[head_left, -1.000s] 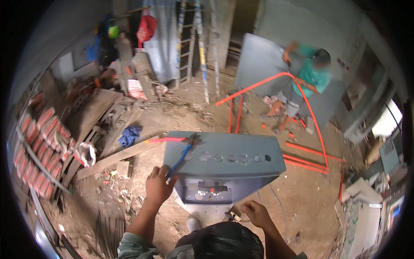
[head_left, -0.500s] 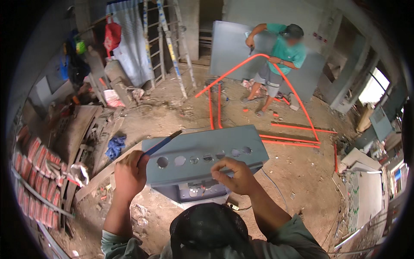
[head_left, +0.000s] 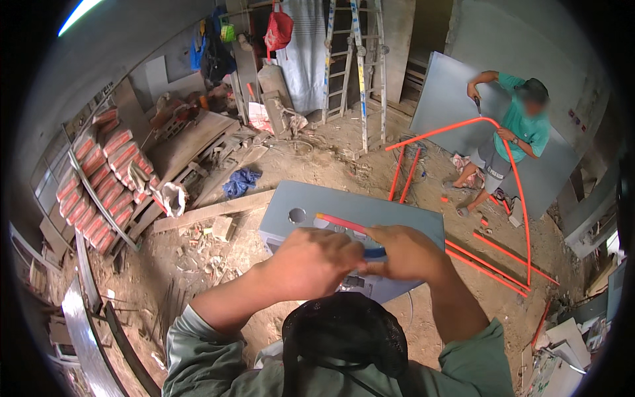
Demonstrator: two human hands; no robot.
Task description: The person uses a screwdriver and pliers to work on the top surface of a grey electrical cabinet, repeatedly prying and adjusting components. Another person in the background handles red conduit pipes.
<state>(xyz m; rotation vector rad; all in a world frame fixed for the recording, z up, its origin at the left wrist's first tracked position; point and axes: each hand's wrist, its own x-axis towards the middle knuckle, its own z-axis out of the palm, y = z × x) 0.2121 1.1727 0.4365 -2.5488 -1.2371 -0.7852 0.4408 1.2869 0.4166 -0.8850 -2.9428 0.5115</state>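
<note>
My two hands meet over a grey metal box (head_left: 278,210) with round holes in its upper face. My left hand (head_left: 314,261) is closed, knuckles up, around a blue-handled tool (head_left: 375,253), whose blue part shows between my hands. My right hand (head_left: 410,258) is closed too, its fingertips at the same blue part. A slim red handle (head_left: 344,223) with a yellow end sticks out leftward from my right fingers. Whether red and blue belong to one tool is hidden. One round hole (head_left: 297,215) shows left of my hands; they cover most others.
At the far right a person (head_left: 522,126) in a green shirt holds a bent orange pipe (head_left: 524,198) and a hand tool. More pipes lie below. A stepladder (head_left: 362,79) stands behind. Stacked bags (head_left: 99,172), planks (head_left: 215,210) and a blue cloth (head_left: 241,182) lie left.
My left hand has moved right with the blue-handled tool and now meets my right hand, which has closed. A red handle has come into sight. The view has turned left.
</note>
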